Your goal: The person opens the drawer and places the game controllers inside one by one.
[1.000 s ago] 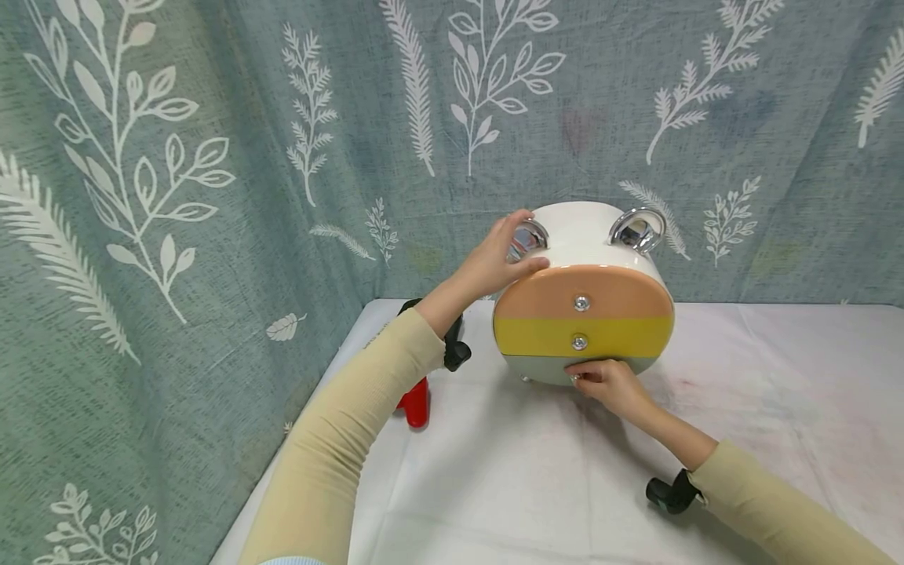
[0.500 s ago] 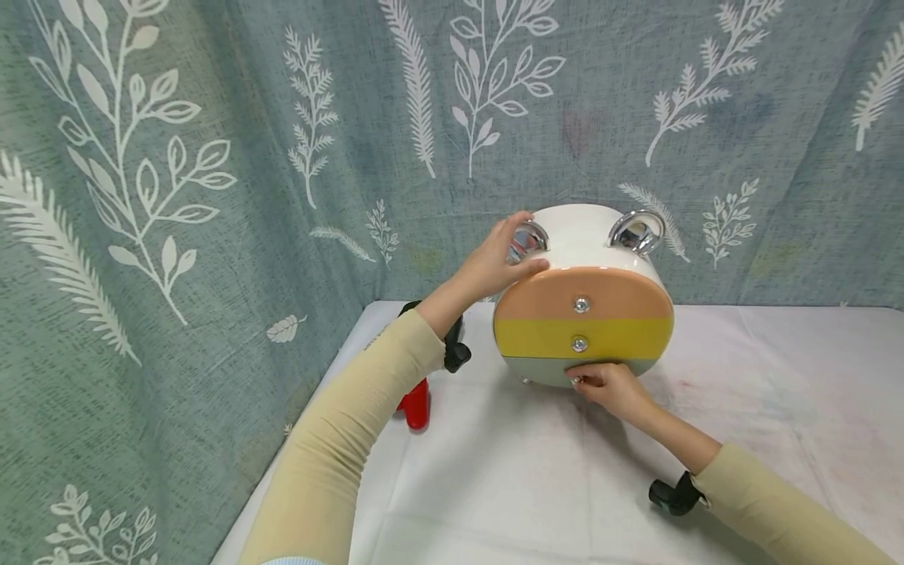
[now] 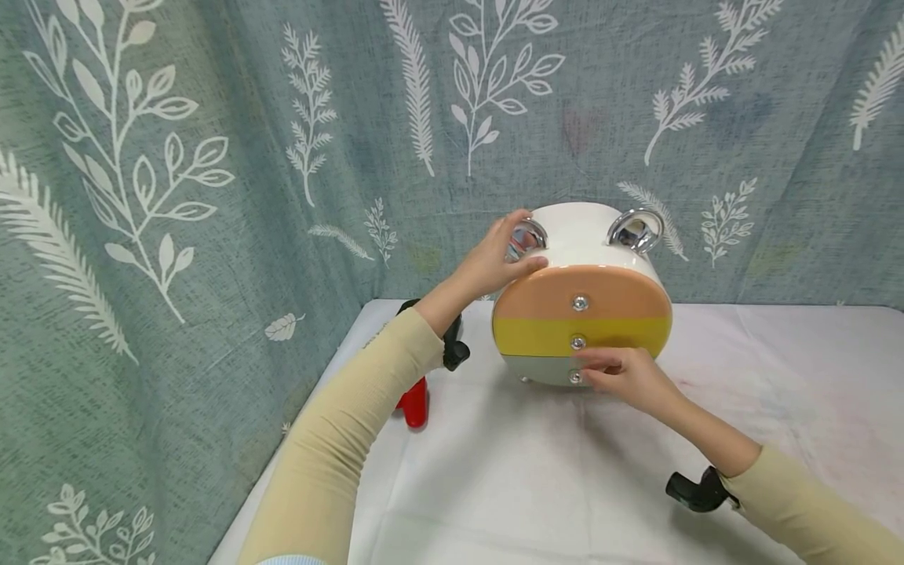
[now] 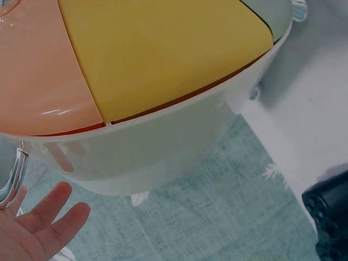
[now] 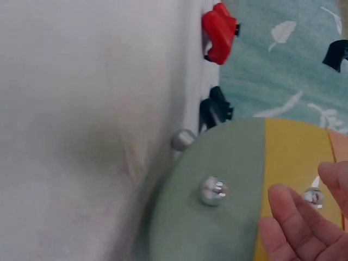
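Closed cabinet [image 3: 581, 322] on the counter [image 3: 494, 486]

The left hand [image 3: 492, 257] is spread at the left metal loop [image 3: 542, 233], with no curled grip shown; the right hand [image 3: 631, 379], half open, is held empty near the lower two knobs [image 5: 212, 191]. From its gloss, the cabinet is judged stiff, slippery and fairly light, best braced while a knob is pinched. All three drawers [image 3: 533, 337] are closed; their contents cannot be seen.
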A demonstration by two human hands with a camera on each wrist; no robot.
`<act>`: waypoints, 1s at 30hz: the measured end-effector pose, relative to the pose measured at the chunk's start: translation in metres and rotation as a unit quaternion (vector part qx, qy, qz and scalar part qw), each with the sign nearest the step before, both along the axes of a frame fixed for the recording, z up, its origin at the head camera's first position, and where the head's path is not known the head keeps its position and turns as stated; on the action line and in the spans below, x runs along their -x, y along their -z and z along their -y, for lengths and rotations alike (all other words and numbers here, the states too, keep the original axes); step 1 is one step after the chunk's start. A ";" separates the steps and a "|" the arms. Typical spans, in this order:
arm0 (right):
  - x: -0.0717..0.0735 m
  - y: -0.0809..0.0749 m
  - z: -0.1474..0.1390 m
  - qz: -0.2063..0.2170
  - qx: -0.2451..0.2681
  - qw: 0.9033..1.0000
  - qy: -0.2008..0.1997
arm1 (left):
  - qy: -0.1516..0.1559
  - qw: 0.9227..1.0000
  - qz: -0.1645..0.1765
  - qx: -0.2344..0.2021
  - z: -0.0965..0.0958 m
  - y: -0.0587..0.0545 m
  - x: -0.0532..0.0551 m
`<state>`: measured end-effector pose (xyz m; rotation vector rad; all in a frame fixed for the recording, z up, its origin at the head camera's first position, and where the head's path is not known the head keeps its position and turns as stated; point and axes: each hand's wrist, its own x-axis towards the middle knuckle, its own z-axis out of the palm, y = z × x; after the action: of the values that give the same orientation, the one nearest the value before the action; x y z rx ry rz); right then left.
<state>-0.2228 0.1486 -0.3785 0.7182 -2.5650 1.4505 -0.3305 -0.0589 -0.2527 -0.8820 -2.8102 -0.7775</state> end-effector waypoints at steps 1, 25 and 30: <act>0.000 -0.003 0.000 -0.005 0.003 1.000 0.002 | 0.000 1.000 -0.001 0.000 0.000 0.000 0.000; 0.019 -0.004 0.012 -0.008 -0.006 0.998 0.059 | -0.003 1.000 -0.009 0.002 0.000 0.001 0.000; 0.016 -0.005 0.013 0.002 -0.003 0.998 0.059 | -0.004 1.000 -0.010 0.004 0.000 0.001 0.000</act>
<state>-0.2391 0.1359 -0.3736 0.5543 -2.5688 1.4099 -0.3302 -0.0589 -0.2535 -0.8735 -2.8000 -0.7517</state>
